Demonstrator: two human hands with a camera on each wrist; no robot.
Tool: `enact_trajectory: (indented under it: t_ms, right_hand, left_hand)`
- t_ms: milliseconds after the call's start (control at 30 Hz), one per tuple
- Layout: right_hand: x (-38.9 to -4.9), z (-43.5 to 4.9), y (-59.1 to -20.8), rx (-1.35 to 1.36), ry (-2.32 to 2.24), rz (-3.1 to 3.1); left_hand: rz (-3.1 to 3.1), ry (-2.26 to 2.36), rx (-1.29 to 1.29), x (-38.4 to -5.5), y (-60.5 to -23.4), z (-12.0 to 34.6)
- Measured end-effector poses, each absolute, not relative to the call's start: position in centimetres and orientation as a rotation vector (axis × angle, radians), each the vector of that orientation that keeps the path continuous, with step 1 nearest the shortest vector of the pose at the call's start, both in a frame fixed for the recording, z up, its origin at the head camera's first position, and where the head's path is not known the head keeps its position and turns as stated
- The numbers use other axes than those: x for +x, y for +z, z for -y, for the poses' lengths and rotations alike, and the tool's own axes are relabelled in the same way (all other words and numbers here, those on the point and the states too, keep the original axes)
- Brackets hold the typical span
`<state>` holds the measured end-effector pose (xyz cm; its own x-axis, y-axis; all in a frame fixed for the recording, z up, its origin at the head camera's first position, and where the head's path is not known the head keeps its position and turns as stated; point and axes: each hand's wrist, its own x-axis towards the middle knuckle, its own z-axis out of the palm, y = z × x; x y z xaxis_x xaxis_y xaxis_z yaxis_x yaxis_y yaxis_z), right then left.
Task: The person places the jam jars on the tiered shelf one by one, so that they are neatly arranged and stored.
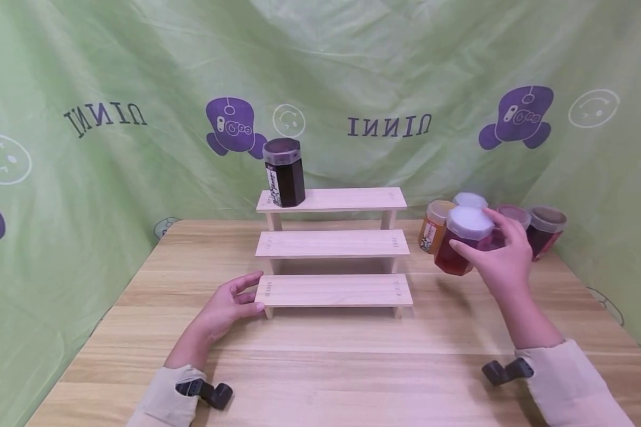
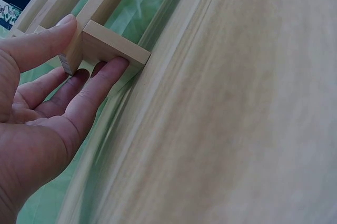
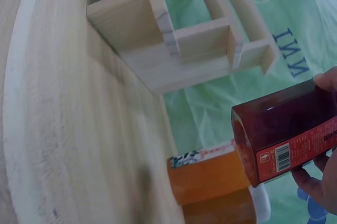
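Note:
A three-tier wooden display stand stands on the table. My left hand holds its lowest step at the left end; in the left wrist view the thumb lies against the board's end and the fingers touch the side panel. My right hand grips a dark red jar with a translucent white lid, tilted and lifted off the table to the right of the stand. Its red label with a barcode shows in the right wrist view. A dark jar stands on the top step at the left.
Behind the held jar several more jars stand on the table: an orange one, one with a white lid, and a dark one at the right. A green printed curtain hangs behind and beside the wooden table.

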<state>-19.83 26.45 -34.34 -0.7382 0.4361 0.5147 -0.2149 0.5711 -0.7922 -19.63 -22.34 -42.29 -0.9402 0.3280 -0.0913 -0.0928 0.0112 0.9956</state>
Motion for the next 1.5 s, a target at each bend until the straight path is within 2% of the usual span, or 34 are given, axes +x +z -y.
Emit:
enact_trajectory:
  t_ms: [733, 1500]
  right_hand:
    - [-20.2, -23.9, -30.4, -0.074, 1.239, 2.14]
    - [-20.5, -20.2, -28.4, 0.057, 1.342, 2.103]
  left_hand:
    - [-2.004, 2.008, 0.254, -19.8, -42.4, 22.3]
    - [-2.008, 2.004, 0.259, -19.6, -42.4, 22.3]
